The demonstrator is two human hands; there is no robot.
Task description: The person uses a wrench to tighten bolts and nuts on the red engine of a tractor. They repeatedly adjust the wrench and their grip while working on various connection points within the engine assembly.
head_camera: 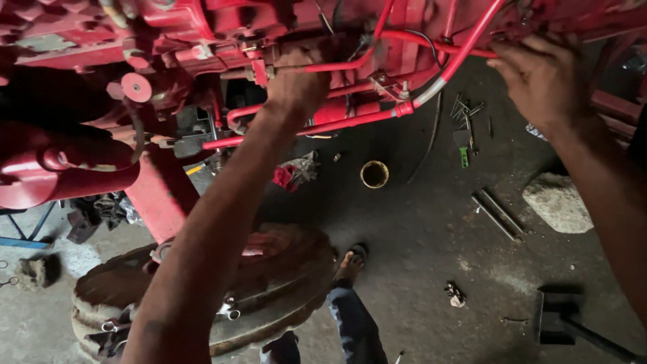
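At top centre the left hand point(296, 84) is clenched round a red fitting point(259, 69) on the machine point(202, 34), while at upper right the right hand point(539, 81) rests open-fingered on the red pipe point(465, 54), touching rather than gripping it. The work would likely go best with the pipe steadied while the fitting is turned slowly. Mid-frame on the floor point(418, 243), a small yellow-rimmed cup point(374, 174) looks dark inside; its contents cannot be told.
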